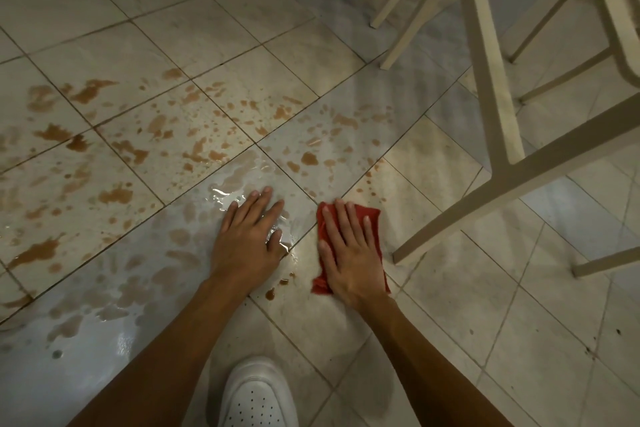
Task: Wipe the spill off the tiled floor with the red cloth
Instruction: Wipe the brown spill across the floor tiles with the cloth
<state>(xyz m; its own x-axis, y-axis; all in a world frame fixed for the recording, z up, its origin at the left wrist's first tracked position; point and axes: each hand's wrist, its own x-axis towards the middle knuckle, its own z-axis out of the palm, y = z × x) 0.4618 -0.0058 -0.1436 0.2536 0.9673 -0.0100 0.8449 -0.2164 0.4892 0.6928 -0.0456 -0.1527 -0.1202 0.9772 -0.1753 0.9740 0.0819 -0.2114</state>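
Two hands, fingers straight. Left hand [251,236] lies flat on the wet floor [485,305], holding nothing. Right hand [349,253] presses the cloth [371,217] onto a tile just beside it. Spill [119,196]: brown splashes left and ahead. Chair [485,80] at right.

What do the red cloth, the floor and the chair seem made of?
Red cloth: soft fabric, matte, folds bunch beneath the right hand. Floor: glossy ceramic or stone tile, with grout lines. Chair: cream, matte, perhaps painted wood or metal.
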